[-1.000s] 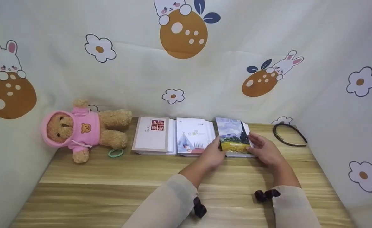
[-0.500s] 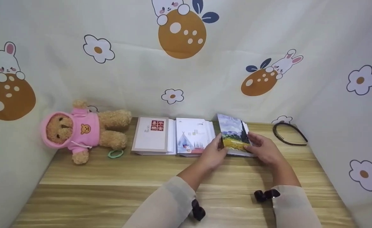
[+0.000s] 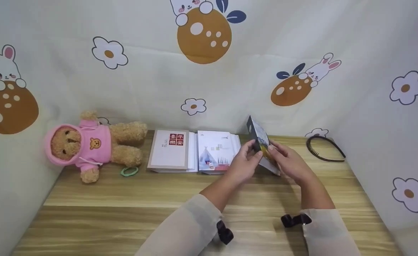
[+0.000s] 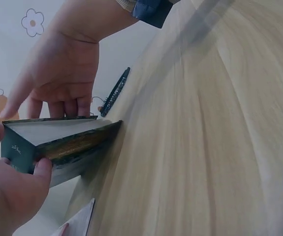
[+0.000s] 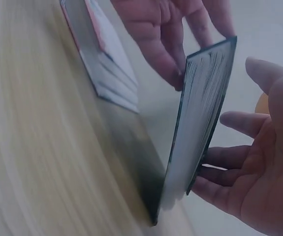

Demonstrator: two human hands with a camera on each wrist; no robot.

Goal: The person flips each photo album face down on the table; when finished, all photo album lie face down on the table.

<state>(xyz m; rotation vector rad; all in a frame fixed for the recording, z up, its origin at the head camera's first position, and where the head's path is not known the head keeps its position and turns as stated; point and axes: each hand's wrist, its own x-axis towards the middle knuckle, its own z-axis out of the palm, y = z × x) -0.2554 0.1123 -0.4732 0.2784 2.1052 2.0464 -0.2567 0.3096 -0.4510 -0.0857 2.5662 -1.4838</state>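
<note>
A small hardcover book (image 3: 260, 138) with a painted landscape cover stands tilted up at the back of the table. My left hand (image 3: 243, 164) pinches its dark spine, thumb on one side and fingers on the other. In the left wrist view the green spine (image 4: 19, 151) faces the left hand, and the covers are spread a little at the lower edge. My right hand (image 3: 293, 162) rests its extended fingers on the painted cover. Seen from the right wrist, the pages (image 5: 200, 115) show edge-on, with the right thumb off the book.
Left of the held book lie a tent-picture book (image 3: 212, 156) and a book with red characters (image 3: 166, 153). A teddy bear (image 3: 96, 142) in a pink hoodie and a green hair tie (image 3: 124, 173) lie farther left. A black toothed headband (image 3: 331, 160) lies at right.
The painted-cover book has been raised from lying flat and turned up, so its spine faces left. Both hands have moved up with it, the left now gripping the spine.
</note>
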